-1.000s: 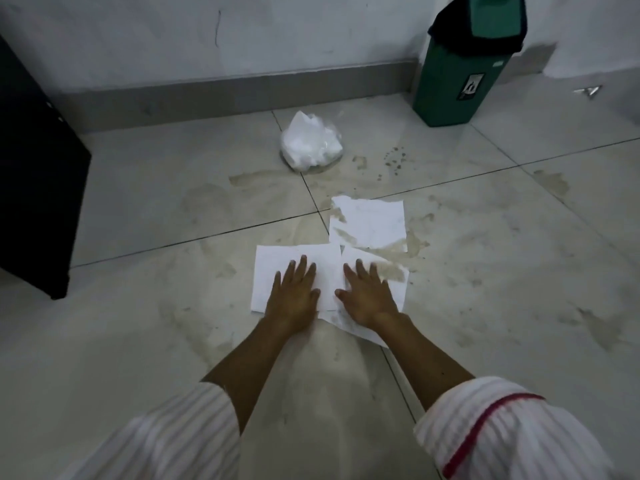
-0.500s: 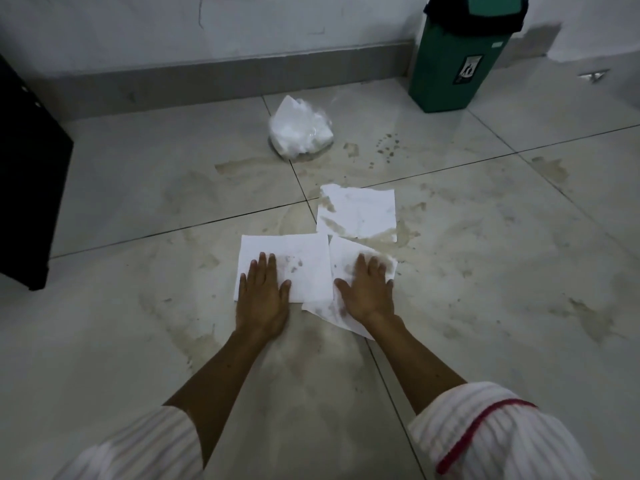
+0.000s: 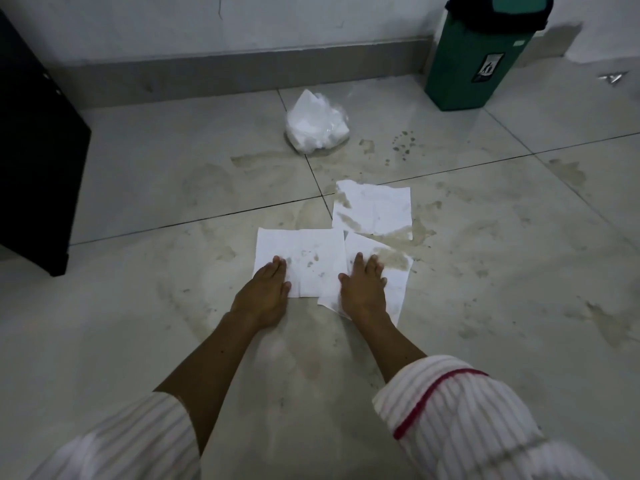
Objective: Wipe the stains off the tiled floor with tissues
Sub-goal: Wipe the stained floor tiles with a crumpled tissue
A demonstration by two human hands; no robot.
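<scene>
Down on the tiled floor (image 3: pixel 138 341), from the head view, we press the left hand (image 3: pixel 265 294) flat on one tissue (image 3: pixel 311 258) and the right hand (image 3: pixel 363 292) on another (image 3: pixel 394 282), fingers straight and spread, mid-wipe. A third tissue (image 3: pixel 374 209) soaks ahead. Next, we reckon, drag both across the brown stains (image 3: pixel 419 233).
</scene>
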